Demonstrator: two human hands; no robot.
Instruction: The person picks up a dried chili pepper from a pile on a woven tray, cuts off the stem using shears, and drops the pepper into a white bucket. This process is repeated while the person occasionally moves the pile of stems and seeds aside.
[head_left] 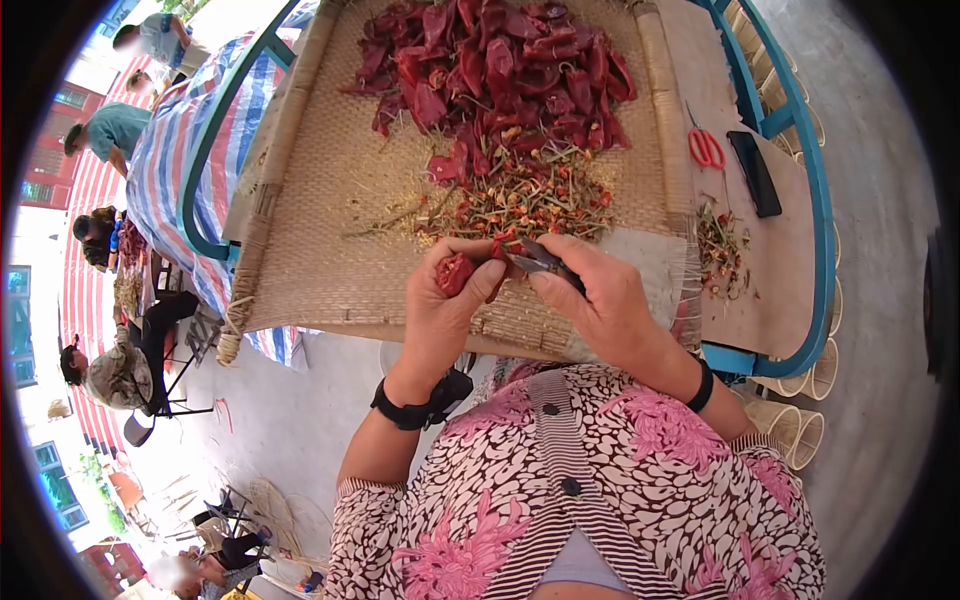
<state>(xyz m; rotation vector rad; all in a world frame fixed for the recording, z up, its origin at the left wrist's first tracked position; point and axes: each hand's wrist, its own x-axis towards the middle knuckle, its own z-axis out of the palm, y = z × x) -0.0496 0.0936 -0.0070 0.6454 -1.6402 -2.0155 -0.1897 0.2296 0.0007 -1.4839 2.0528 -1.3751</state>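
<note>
My left hand (437, 295) is closed around a dried red pepper (455, 274), its wrinkled end showing by the thumb. Pinched in my right hand (605, 305) is a pair of small dark snips (548, 262), their blades at the pepper's stem end between both hands. Both hands are over the near edge of a woven tray (330, 210). Beyond them lies a heap of cut stems and seed cores (530, 200), with pale seeds scattered on its left. A large pile of dried red peppers (490, 75) fills the tray's far part.
Red-handled scissors (706, 149), a black phone (754, 174) and a small stem heap (722, 250) lie on the board right of the tray. A blue metal frame (822, 250) surrounds it. Striped sheeting (165, 140) and several people are at left.
</note>
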